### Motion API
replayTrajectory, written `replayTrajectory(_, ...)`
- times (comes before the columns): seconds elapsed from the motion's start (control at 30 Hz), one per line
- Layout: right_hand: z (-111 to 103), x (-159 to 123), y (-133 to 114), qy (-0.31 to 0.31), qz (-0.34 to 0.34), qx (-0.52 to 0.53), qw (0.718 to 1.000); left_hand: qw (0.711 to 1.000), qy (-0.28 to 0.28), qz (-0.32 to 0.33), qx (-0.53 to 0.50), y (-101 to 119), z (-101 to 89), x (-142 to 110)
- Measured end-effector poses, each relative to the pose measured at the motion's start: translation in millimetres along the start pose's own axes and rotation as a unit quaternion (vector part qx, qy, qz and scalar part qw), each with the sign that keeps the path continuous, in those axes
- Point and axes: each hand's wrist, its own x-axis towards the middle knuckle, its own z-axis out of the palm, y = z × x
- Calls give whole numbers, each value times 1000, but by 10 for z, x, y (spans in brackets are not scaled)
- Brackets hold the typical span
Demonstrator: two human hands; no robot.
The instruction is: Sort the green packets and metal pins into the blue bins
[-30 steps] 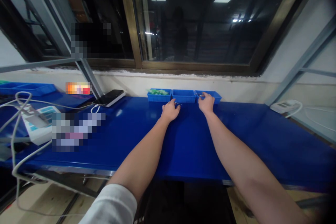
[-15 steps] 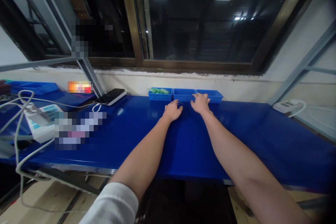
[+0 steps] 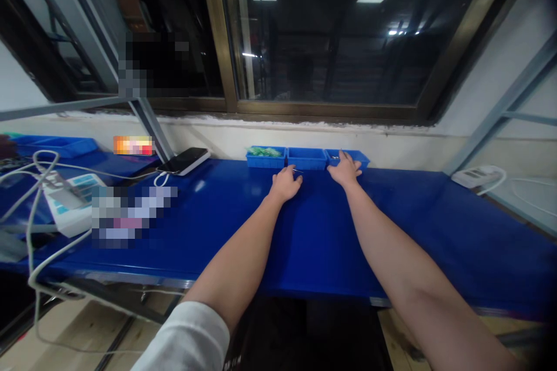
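My left hand (image 3: pixel 286 183) rests low over the blue table in front of the middle bin. Its fingers are closed on a thin metal piece (image 3: pixel 297 170), whose tip sticks out to the right. My right hand (image 3: pixel 346 169) reaches over the front edge of the right blue bin (image 3: pixel 362 159), fingers spread. Small shiny metal pieces (image 3: pixel 335 157) show beside those fingers in the bin; their exact kind is too small to tell. Left of it stand the middle blue bin (image 3: pixel 307 160) and a third blue bin (image 3: pixel 266 163) holding green-and-white pieces (image 3: pixel 264 152).
At the back left of the table (image 3: pixel 217 226) lies a black-and-white device (image 3: pixel 187 161). A white power strip (image 3: pixel 72 203) with looping cables is on the left, another (image 3: pixel 477 175) at the right edge. Metal frame posts and a window border the bench.
My right hand moved left towards the middle bin, then back right over the right bin with its fingers spreading. My left hand has stayed nearly still with the thin metal piece.
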Motion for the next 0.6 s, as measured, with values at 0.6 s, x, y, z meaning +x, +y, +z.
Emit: replayTrajectory(0.6, 179, -327, -192, 64, -194, 38, 978, 977, -53, 109, 175, 23, 71, 16)
